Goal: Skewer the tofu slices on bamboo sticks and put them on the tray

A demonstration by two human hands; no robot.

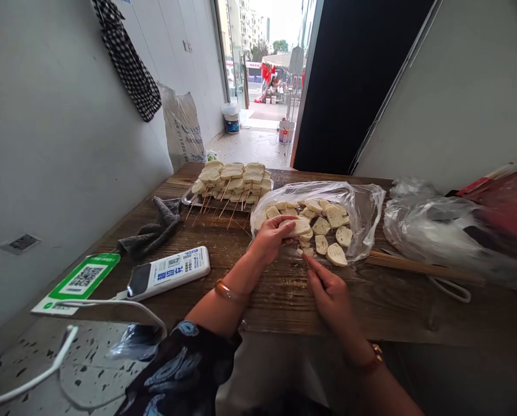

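My left hand (272, 238) is closed on slices of pale bread (301, 226), held just over an opened clear plastic bag (365, 216). Below it, my right hand (325, 286) pinches a thin wooden skewer (304, 254) whose upper end meets the held slices; how far it goes in I cannot tell. Several loose bread slices (337, 254) lie on the bag. Farther back on the left, a clear tray (189, 199) carries a stack of skewered slices (233, 173), their sticks pointing toward me.
A bundle of bare skewers (423, 267) lies on the right beside crumpled plastic bags (432, 225). On the left are a dark grey cloth (152, 228), a white power bank (172, 271) with a cable, and a green QR-code card (82, 280). The wooden table (276, 300) ends close to my body.
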